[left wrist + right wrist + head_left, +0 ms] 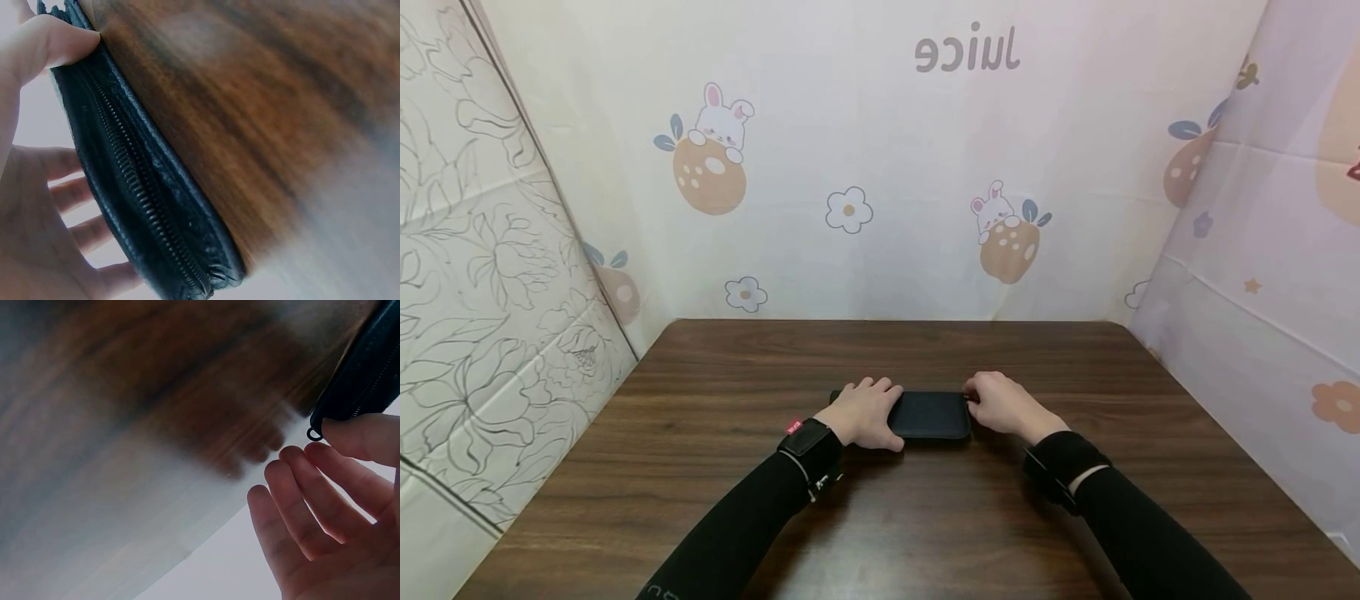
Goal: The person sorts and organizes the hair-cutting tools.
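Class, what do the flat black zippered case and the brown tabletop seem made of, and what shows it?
Flat black zippered case: probably leather or imitation leather, low sheen; wrinkled, faintly grained side. Brown wood-grained tabletop: wood or wood-look laminate, smooth, slightly glossy; streaked grain, pale reflections.

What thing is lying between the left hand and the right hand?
The black pouch, lying on the table. The head view shows it, the left hand over its left part and the right hand at its right end.
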Action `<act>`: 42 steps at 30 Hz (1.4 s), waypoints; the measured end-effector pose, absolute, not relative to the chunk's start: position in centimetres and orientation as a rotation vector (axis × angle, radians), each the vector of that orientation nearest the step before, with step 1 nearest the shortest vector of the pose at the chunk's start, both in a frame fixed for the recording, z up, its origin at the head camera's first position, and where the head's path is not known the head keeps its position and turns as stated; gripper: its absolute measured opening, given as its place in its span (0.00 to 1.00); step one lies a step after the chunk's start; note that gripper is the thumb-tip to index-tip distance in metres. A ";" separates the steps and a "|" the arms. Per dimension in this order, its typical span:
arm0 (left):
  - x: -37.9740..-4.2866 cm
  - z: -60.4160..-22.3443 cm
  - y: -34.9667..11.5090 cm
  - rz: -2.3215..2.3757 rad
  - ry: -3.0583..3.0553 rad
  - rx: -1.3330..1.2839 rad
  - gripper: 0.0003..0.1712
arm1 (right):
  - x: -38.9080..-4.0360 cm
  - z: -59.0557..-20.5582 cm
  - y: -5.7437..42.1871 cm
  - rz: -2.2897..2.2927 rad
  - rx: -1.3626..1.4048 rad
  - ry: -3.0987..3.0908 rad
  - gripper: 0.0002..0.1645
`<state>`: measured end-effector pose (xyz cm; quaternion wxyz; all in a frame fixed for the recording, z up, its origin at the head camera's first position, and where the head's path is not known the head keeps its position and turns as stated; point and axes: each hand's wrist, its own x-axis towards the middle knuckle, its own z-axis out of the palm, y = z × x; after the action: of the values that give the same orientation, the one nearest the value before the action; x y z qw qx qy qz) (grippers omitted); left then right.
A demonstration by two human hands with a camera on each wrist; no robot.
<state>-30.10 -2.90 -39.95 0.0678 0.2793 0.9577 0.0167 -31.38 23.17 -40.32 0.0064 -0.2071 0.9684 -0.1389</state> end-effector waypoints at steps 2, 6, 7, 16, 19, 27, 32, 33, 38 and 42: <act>-30.1 -39.9 -2.9 0.053 2.882 0.840 0.50 | -31.4 -40.3 23.2 -0.439 -0.636 3.023 0.14; -30.0 -39.8 -2.9 0.056 2.882 0.840 0.50 | -31.6 -40.2 23.1 -0.444 -0.621 3.011 0.12; -30.0 -39.8 -2.9 0.054 2.884 0.840 0.50 | -31.6 -40.2 23.1 -0.442 -0.623 3.010 0.12; -30.1 -39.9 -2.8 0.055 2.892 0.832 0.50 | -31.9 -40.1 22.6 -0.422 -0.579 3.026 0.11; -30.2 -39.9 -2.7 0.058 2.894 0.838 0.50 | -32.0 -40.0 22.6 -0.408 -0.548 3.030 0.11; -30.3 -39.8 -2.6 0.069 2.894 0.824 0.51 | -32.0 -40.1 22.6 -0.334 -0.563 3.061 0.10; -30.2 -39.7 -2.6 0.070 2.893 0.822 0.51 | -32.0 -40.3 22.6 -0.272 -0.610 3.101 0.08; -30.2 -39.7 -2.7 0.071 2.893 0.820 0.51 | -32.0 -40.3 22.6 -0.261 -0.622 3.107 0.07; -30.2 -39.8 -2.8 0.076 2.893 0.819 0.50 | -32.0 -40.3 22.5 -0.234 -0.669 3.115 0.09; -30.3 -40.0 -2.9 0.073 2.888 0.824 0.50 | -31.8 -40.2 22.4 -0.209 -0.671 3.103 0.11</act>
<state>-30.26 -2.88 -39.98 0.0688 0.2738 0.9590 0.0241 -31.83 22.41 -40.21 -0.0202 -0.2109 0.9751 -0.0656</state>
